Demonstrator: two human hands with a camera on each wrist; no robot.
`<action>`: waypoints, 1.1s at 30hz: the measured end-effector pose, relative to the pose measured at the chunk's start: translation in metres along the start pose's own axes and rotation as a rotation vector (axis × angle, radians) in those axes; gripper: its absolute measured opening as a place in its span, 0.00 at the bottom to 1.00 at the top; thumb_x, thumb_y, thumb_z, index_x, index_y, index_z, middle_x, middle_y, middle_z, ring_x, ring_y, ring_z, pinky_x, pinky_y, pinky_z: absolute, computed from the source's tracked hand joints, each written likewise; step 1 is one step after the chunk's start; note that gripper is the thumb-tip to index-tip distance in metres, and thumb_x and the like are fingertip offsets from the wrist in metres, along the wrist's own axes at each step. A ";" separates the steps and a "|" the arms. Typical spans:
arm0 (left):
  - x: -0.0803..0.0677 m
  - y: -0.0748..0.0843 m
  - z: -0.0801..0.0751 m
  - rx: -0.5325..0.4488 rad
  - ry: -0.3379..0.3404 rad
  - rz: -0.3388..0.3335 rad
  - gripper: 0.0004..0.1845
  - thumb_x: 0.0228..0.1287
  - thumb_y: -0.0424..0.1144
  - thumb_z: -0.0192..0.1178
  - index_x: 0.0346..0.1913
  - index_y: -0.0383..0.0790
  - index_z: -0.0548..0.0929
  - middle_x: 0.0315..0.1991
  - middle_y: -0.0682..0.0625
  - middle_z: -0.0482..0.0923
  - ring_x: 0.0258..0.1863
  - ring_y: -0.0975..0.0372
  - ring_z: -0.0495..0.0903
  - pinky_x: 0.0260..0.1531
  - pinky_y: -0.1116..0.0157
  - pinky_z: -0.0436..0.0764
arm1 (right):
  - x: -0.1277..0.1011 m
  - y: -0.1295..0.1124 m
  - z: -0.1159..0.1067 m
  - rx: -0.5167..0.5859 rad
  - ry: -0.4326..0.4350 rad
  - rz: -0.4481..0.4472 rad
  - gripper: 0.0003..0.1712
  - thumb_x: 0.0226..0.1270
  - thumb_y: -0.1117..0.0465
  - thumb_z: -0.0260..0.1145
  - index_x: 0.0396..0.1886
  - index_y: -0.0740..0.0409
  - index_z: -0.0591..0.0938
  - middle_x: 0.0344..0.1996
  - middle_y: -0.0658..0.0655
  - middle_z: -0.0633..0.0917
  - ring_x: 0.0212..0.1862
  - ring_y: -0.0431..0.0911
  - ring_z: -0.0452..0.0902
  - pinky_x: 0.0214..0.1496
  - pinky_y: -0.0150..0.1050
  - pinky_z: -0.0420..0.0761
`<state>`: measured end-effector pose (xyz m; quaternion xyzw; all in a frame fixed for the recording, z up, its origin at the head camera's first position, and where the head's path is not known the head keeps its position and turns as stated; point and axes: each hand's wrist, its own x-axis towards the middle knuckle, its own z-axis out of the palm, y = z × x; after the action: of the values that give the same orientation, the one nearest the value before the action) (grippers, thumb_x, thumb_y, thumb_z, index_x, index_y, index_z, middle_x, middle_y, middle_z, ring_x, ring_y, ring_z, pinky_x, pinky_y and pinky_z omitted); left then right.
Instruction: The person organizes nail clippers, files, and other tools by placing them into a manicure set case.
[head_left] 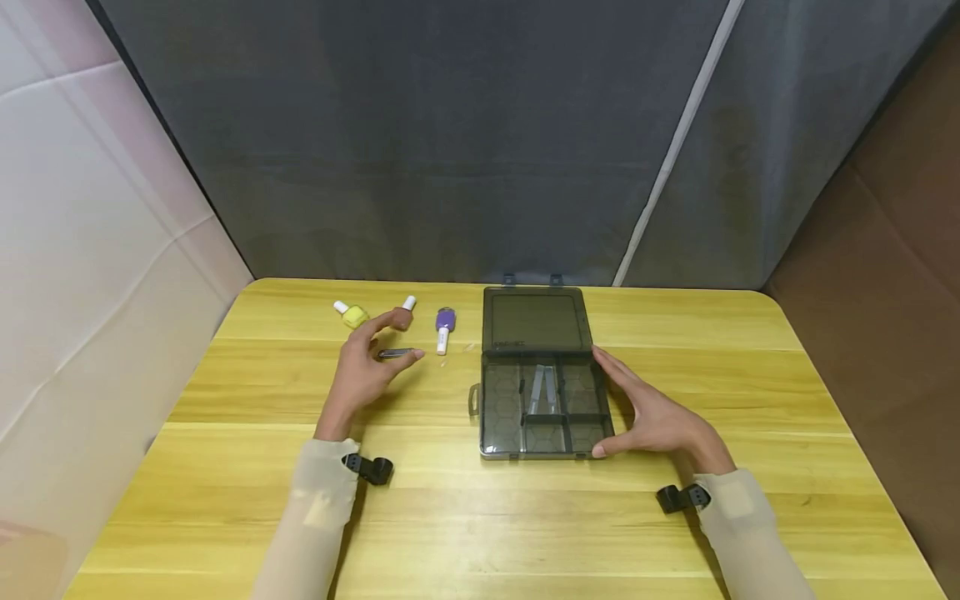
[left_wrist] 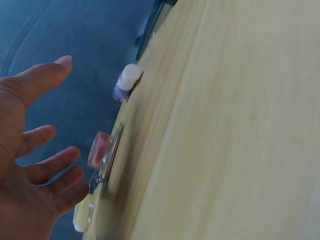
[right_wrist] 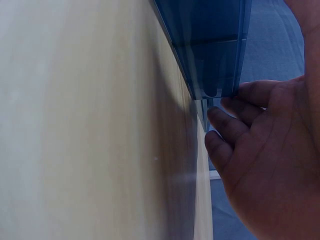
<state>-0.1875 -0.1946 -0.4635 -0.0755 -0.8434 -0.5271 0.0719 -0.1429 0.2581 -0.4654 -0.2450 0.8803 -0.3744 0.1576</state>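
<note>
Leftmost, yellow bottle (head_left: 352, 315), pink bottle (head_left: 405, 313), purple bottle (head_left: 444, 327), all left of organizer case (head_left: 542, 392) on bench (head_left: 750, 400). Left hand (head_left: 365, 367) spread wide over small metal clipper (head_left: 395, 353). Right hand (head_left: 654, 418) flat, fingers straight, against case's right wall.

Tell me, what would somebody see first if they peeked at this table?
Probably the dark see-through box lying open in the middle of the yellow table, with the right hand resting against its side. Next, three little nail polish bottles near the far edge: a yellow bottle, a pink bottle and a purple bottle. The left hand hovers open just in front of them, over a small metal tool.
</note>
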 end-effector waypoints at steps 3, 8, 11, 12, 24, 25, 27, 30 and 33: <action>-0.001 -0.004 -0.004 0.022 -0.010 -0.062 0.38 0.61 0.40 0.75 0.73 0.41 0.72 0.68 0.38 0.74 0.69 0.42 0.73 0.67 0.41 0.75 | 0.000 0.000 0.001 -0.003 -0.001 -0.002 0.82 0.41 0.35 0.85 0.85 0.42 0.40 0.85 0.50 0.40 0.84 0.61 0.40 0.76 0.71 0.57; -0.004 -0.009 -0.009 0.080 -0.004 -0.166 0.35 0.66 0.39 0.71 0.73 0.36 0.71 0.68 0.33 0.74 0.69 0.42 0.74 0.69 0.45 0.74 | -0.001 0.000 0.001 -0.002 -0.003 -0.003 0.81 0.42 0.36 0.85 0.85 0.42 0.40 0.85 0.52 0.40 0.84 0.61 0.40 0.76 0.71 0.58; -0.005 -0.012 -0.010 0.058 0.014 -0.197 0.29 0.68 0.33 0.67 0.70 0.33 0.74 0.66 0.33 0.77 0.68 0.43 0.75 0.70 0.49 0.73 | -0.001 -0.001 0.001 -0.002 -0.003 -0.003 0.81 0.42 0.36 0.85 0.85 0.42 0.39 0.85 0.52 0.40 0.84 0.61 0.40 0.76 0.71 0.58; -0.005 -0.013 -0.011 0.056 0.022 -0.203 0.27 0.69 0.32 0.66 0.69 0.32 0.76 0.65 0.33 0.78 0.67 0.43 0.75 0.70 0.50 0.73 | -0.001 -0.001 0.001 -0.002 -0.003 -0.002 0.81 0.42 0.36 0.85 0.85 0.42 0.39 0.85 0.52 0.40 0.84 0.61 0.40 0.76 0.71 0.58; -0.005 -0.012 -0.006 0.188 0.029 -0.215 0.16 0.69 0.30 0.65 0.57 0.34 0.86 0.53 0.35 0.80 0.51 0.47 0.78 0.52 0.58 0.76 | 0.001 -0.002 -0.001 0.008 -0.006 0.001 0.82 0.41 0.36 0.85 0.85 0.41 0.39 0.85 0.49 0.39 0.84 0.61 0.40 0.76 0.72 0.57; -0.005 -0.011 -0.006 0.201 0.030 -0.216 0.15 0.68 0.30 0.65 0.56 0.34 0.87 0.52 0.35 0.80 0.49 0.48 0.78 0.49 0.60 0.76 | 0.001 -0.002 -0.001 0.008 -0.006 0.002 0.82 0.41 0.36 0.85 0.85 0.41 0.39 0.85 0.49 0.39 0.84 0.61 0.40 0.76 0.71 0.57; -0.005 -0.009 -0.004 0.224 0.030 -0.223 0.14 0.67 0.30 0.66 0.54 0.34 0.88 0.49 0.36 0.80 0.45 0.49 0.78 0.45 0.62 0.75 | 0.001 -0.002 -0.001 0.006 -0.007 0.004 0.82 0.41 0.36 0.85 0.85 0.41 0.39 0.85 0.49 0.39 0.84 0.60 0.39 0.76 0.71 0.57; -0.006 -0.006 -0.002 0.265 0.014 -0.226 0.11 0.67 0.31 0.67 0.51 0.34 0.89 0.46 0.37 0.80 0.41 0.52 0.78 0.40 0.63 0.74 | 0.001 -0.003 -0.001 0.006 -0.007 0.007 0.82 0.41 0.36 0.85 0.85 0.41 0.39 0.85 0.51 0.39 0.84 0.60 0.39 0.76 0.71 0.57; -0.006 -0.004 0.000 0.304 -0.008 -0.220 0.09 0.68 0.31 0.66 0.48 0.33 0.89 0.43 0.38 0.79 0.38 0.53 0.77 0.37 0.64 0.74 | 0.000 -0.003 0.000 0.010 -0.007 0.011 0.82 0.41 0.37 0.86 0.85 0.41 0.39 0.85 0.52 0.39 0.84 0.60 0.39 0.77 0.71 0.56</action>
<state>-0.1828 -0.1969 -0.4678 0.0267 -0.9168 -0.3979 0.0211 -0.1424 0.2563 -0.4628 -0.2409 0.8791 -0.3771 0.1640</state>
